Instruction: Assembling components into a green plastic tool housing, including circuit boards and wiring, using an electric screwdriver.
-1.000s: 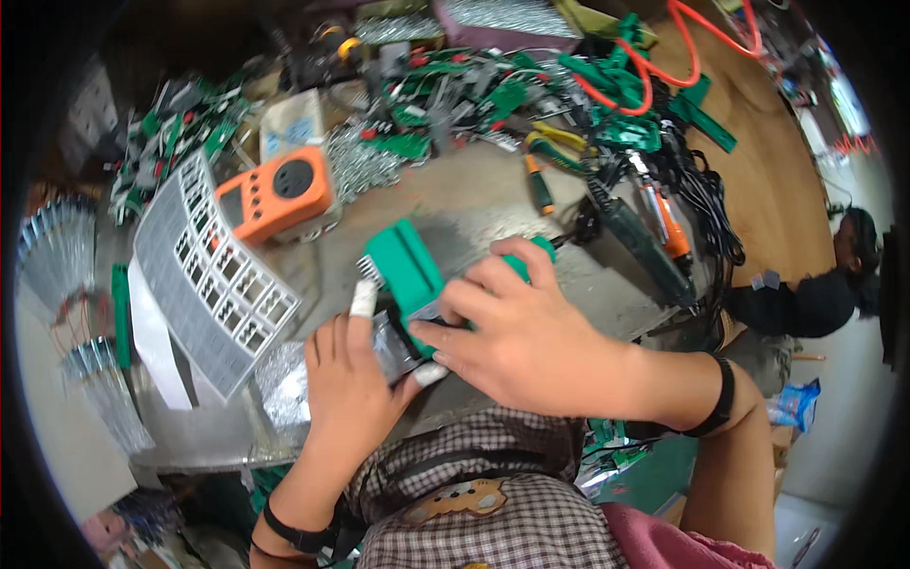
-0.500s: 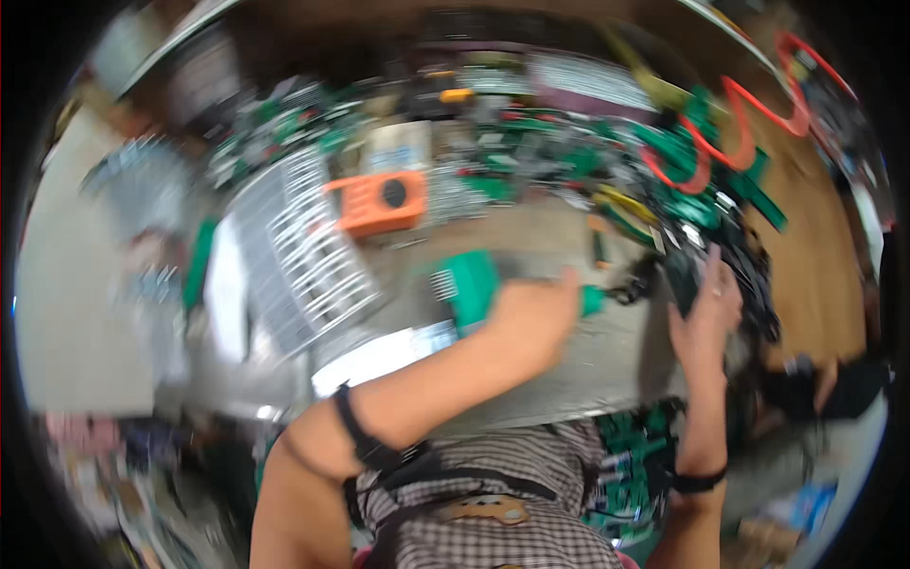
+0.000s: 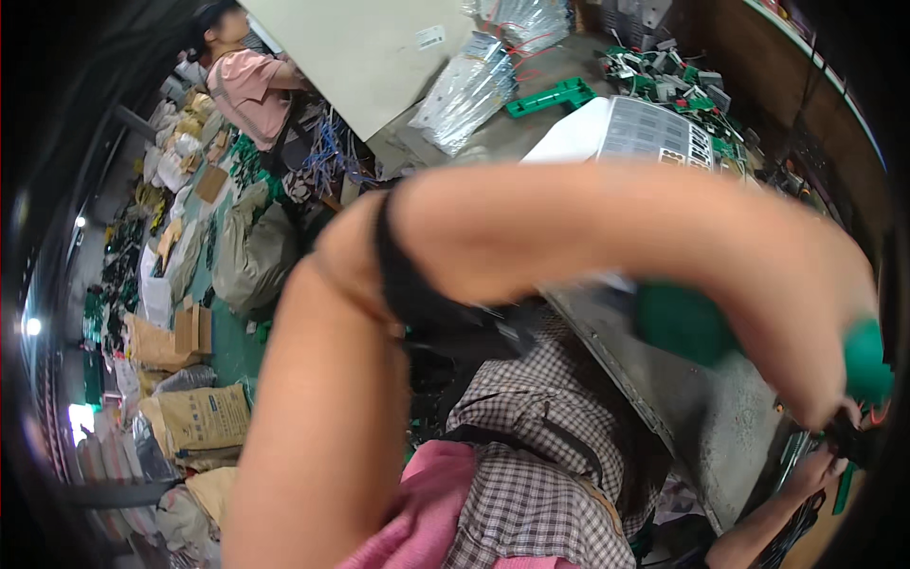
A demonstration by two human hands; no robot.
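Blurred, my left forearm arches across the middle to the right. My left hand (image 3: 806, 356) is closed around a green power tool (image 3: 687, 322), whose green body shows on both sides of the hand. Its handle and grip are hidden behind the hand and arm. Low at the right rim, my right hand (image 3: 815, 469) is closed on a small dark piece (image 3: 848, 436), close to the tool's front end. The kind of that piece is too blurred to tell.
Behind my arm, the metal bench (image 3: 607, 351) carries a printed grey sheet (image 3: 654, 133), a green plastic part (image 3: 550, 97), clear bags (image 3: 464, 95) and a heap of green and grey parts (image 3: 673, 81). Sacks (image 3: 199, 417) lie left; a person in pink (image 3: 251, 90) works at the far left.
My view has swung left, so the bench and both hands now appear farther right. The floor, sacks and another person have come into view. The green tool remains in my left hand.
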